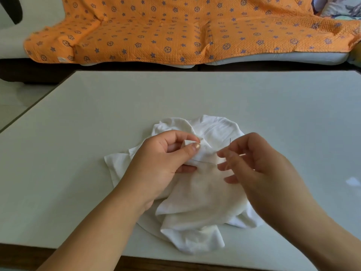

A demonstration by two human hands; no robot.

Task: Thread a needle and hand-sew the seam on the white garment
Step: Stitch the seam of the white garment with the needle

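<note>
A crumpled white garment (201,194) lies on the pale table (195,94), near its front edge. My left hand (162,163) pinches a folded edge of the garment between thumb and forefinger, lifting it slightly. My right hand (259,167) is just to the right of that fold, fingers pinched on a thin needle (230,142) whose tip points up above the fingertips. The thread is too fine to make out. The two hands are a few centimetres apart over the cloth.
Behind the table is a sofa covered by an orange blanket (175,30) with blue star prints. A small white scrap (353,181) lies on the table at the far right. The floor shows at the left.
</note>
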